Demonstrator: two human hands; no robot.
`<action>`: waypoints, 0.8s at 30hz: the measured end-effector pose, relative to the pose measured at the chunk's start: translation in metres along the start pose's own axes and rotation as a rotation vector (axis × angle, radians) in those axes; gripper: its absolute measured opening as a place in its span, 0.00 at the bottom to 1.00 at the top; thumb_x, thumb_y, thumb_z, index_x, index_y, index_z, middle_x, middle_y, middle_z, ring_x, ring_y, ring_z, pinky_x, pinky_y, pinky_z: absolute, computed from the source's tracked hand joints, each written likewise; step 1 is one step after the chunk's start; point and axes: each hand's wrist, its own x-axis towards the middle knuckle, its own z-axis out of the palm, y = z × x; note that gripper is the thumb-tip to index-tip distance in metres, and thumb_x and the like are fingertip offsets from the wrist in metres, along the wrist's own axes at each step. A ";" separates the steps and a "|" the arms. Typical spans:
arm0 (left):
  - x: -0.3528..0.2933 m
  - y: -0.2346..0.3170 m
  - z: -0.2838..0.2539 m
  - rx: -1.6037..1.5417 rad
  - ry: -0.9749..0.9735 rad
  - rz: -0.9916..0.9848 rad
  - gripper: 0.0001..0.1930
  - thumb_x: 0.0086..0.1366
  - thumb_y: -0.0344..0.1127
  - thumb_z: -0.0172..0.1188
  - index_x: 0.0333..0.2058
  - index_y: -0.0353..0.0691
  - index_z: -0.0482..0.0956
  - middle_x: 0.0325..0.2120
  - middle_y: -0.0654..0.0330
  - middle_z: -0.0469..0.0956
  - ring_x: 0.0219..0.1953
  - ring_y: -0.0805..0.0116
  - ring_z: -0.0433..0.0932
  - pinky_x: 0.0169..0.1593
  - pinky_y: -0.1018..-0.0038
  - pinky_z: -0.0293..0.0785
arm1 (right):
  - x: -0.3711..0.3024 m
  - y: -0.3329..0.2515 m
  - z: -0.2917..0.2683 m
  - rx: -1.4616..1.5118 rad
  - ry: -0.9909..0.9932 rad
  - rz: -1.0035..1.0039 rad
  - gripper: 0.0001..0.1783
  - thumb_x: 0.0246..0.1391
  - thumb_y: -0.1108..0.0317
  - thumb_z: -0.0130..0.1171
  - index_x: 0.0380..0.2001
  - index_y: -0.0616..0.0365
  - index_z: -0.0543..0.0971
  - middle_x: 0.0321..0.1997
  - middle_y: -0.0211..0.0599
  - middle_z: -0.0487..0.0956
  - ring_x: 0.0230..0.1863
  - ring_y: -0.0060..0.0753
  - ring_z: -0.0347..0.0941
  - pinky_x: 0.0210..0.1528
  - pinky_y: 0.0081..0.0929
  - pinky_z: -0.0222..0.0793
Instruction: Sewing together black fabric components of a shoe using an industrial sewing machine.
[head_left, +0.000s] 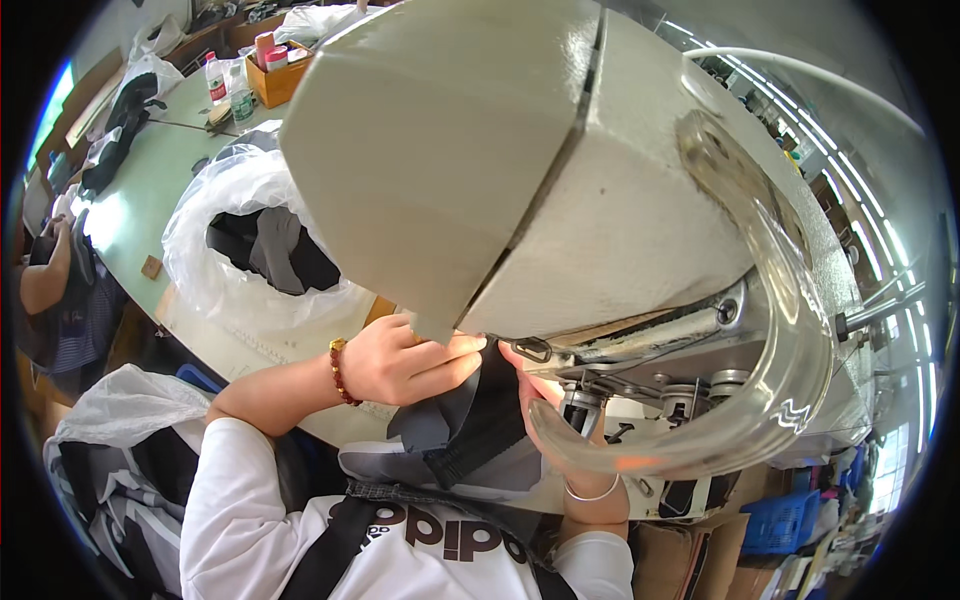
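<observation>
A dark grey fabric piece [495,400] hangs between my two hands, beside the working end of a beige sewing machine [440,140]. My left hand [405,362], with a beaded bracelet at its wrist, is closed, thumb and fingers pinching the fabric's upper edge. On the other side my right hand [540,400] grips the same fabric; the machine and a clear curved plastic piece [790,370] hide part of it. A thin bangle circles that wrist. More grey and black fabric [425,425] lies below the hands, over my lap. The needle is hidden.
A clear plastic bag [195,235] holding black and grey fabric [275,250] stands left of the machine. Farther back are bottles [216,80] and an orange box [275,80]. Another person [60,290] sits at far left. A blue basket [780,522] and cardboard [690,560] are at lower right.
</observation>
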 end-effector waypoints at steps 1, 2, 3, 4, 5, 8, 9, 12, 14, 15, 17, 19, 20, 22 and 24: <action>0.000 -0.001 -0.002 0.027 -0.008 0.014 0.11 0.56 0.27 0.67 0.40 0.39 0.85 0.46 0.59 0.83 0.40 0.67 0.83 0.42 0.72 0.82 | 0.002 0.001 -0.001 -0.024 -0.049 -0.054 0.21 0.70 0.71 0.58 0.65 0.56 0.77 0.68 0.49 0.76 0.68 0.35 0.72 0.70 0.28 0.65; 0.000 -0.002 -0.002 0.052 -0.016 0.033 0.11 0.56 0.27 0.67 0.40 0.39 0.85 0.46 0.59 0.83 0.40 0.67 0.83 0.42 0.72 0.82 | 0.003 0.003 -0.002 -0.045 -0.096 -0.109 0.22 0.72 0.70 0.56 0.66 0.58 0.75 0.71 0.50 0.73 0.70 0.36 0.70 0.71 0.27 0.63; 0.000 -0.003 -0.003 0.077 -0.024 0.051 0.12 0.55 0.27 0.67 0.40 0.39 0.85 0.46 0.59 0.83 0.41 0.67 0.83 0.42 0.72 0.82 | 0.004 0.004 -0.003 -0.067 -0.142 -0.166 0.23 0.73 0.69 0.54 0.68 0.59 0.73 0.73 0.51 0.70 0.72 0.37 0.68 0.73 0.27 0.62; 0.000 -0.003 -0.004 0.100 -0.033 0.072 0.12 0.55 0.27 0.67 0.40 0.39 0.85 0.46 0.59 0.83 0.41 0.67 0.83 0.42 0.71 0.82 | 0.005 0.005 -0.004 -0.088 -0.188 -0.222 0.24 0.74 0.68 0.52 0.69 0.61 0.70 0.75 0.52 0.68 0.74 0.38 0.66 0.75 0.27 0.60; 0.000 -0.003 -0.005 0.153 -0.051 0.094 0.12 0.55 0.27 0.67 0.40 0.39 0.85 0.46 0.59 0.83 0.41 0.67 0.82 0.42 0.71 0.82 | 0.004 0.004 -0.006 0.107 -0.153 -0.124 0.25 0.75 0.67 0.51 0.70 0.63 0.68 0.76 0.52 0.67 0.74 0.37 0.66 0.75 0.26 0.60; 0.000 0.000 -0.006 0.080 -0.060 0.029 0.12 0.56 0.27 0.67 0.40 0.40 0.85 0.47 0.59 0.83 0.41 0.66 0.82 0.42 0.71 0.82 | 0.000 -0.001 -0.009 0.687 -0.047 0.180 0.29 0.75 0.66 0.50 0.72 0.70 0.62 0.78 0.51 0.63 0.74 0.33 0.64 0.76 0.24 0.58; 0.000 0.001 -0.006 0.058 -0.072 0.009 0.12 0.56 0.27 0.67 0.41 0.40 0.85 0.46 0.60 0.83 0.41 0.66 0.82 0.42 0.71 0.82 | -0.002 -0.004 -0.009 0.878 -0.008 0.286 0.30 0.75 0.66 0.49 0.72 0.72 0.60 0.79 0.51 0.61 0.74 0.31 0.64 0.77 0.23 0.58; -0.001 0.001 -0.004 0.039 -0.064 -0.002 0.12 0.55 0.28 0.67 0.41 0.39 0.85 0.46 0.60 0.83 0.41 0.66 0.82 0.42 0.71 0.82 | -0.004 -0.011 -0.007 1.214 0.099 0.442 0.31 0.76 0.66 0.48 0.73 0.74 0.59 0.79 0.50 0.61 0.75 0.29 0.63 0.77 0.22 0.57; -0.003 0.000 -0.004 0.061 -0.069 -0.003 0.13 0.55 0.28 0.67 0.41 0.39 0.85 0.45 0.60 0.83 0.41 0.65 0.82 0.42 0.71 0.82 | -0.003 -0.012 -0.003 0.968 0.091 0.413 0.29 0.76 0.66 0.47 0.72 0.74 0.60 0.78 0.50 0.62 0.75 0.29 0.63 0.76 0.22 0.58; -0.002 -0.001 -0.003 0.063 -0.063 0.002 0.13 0.55 0.28 0.67 0.41 0.38 0.84 0.45 0.60 0.83 0.42 0.65 0.82 0.42 0.71 0.82 | 0.000 -0.012 -0.001 0.650 0.049 0.355 0.28 0.76 0.67 0.46 0.71 0.74 0.61 0.78 0.49 0.64 0.74 0.29 0.64 0.76 0.22 0.59; -0.002 -0.003 -0.003 0.090 -0.061 0.017 0.14 0.54 0.28 0.68 0.41 0.38 0.84 0.44 0.60 0.82 0.42 0.64 0.82 0.42 0.70 0.82 | 0.005 -0.012 0.002 -0.029 -0.051 0.124 0.26 0.76 0.70 0.46 0.70 0.74 0.63 0.75 0.48 0.67 0.72 0.30 0.66 0.74 0.22 0.62; -0.001 -0.004 -0.005 -0.079 -0.072 -0.069 0.14 0.54 0.28 0.68 0.41 0.37 0.84 0.44 0.60 0.82 0.42 0.63 0.82 0.42 0.70 0.83 | 0.011 -0.014 0.004 -0.751 -0.160 -0.228 0.24 0.74 0.74 0.47 0.69 0.71 0.66 0.72 0.47 0.72 0.70 0.29 0.70 0.72 0.23 0.65; 0.000 -0.004 -0.007 -0.168 -0.071 -0.115 0.14 0.54 0.28 0.68 0.41 0.37 0.84 0.43 0.60 0.82 0.42 0.63 0.82 0.42 0.70 0.83 | 0.013 -0.015 0.005 -0.653 -0.091 -0.112 0.23 0.72 0.77 0.48 0.67 0.69 0.69 0.69 0.46 0.74 0.67 0.30 0.72 0.70 0.24 0.68; 0.002 -0.002 -0.009 -0.166 -0.044 -0.130 0.14 0.54 0.28 0.68 0.41 0.37 0.84 0.43 0.61 0.82 0.42 0.63 0.83 0.41 0.70 0.83 | 0.013 -0.019 0.011 -0.595 0.002 0.001 0.22 0.69 0.81 0.51 0.65 0.66 0.74 0.64 0.44 0.79 0.63 0.31 0.77 0.66 0.25 0.72; 0.005 0.000 -0.012 -0.158 -0.018 -0.135 0.14 0.54 0.28 0.69 0.41 0.37 0.84 0.43 0.61 0.82 0.40 0.64 0.83 0.40 0.71 0.82 | 0.016 -0.024 0.015 -0.812 0.001 -0.125 0.22 0.66 0.83 0.53 0.62 0.62 0.79 0.60 0.42 0.83 0.59 0.33 0.80 0.63 0.27 0.75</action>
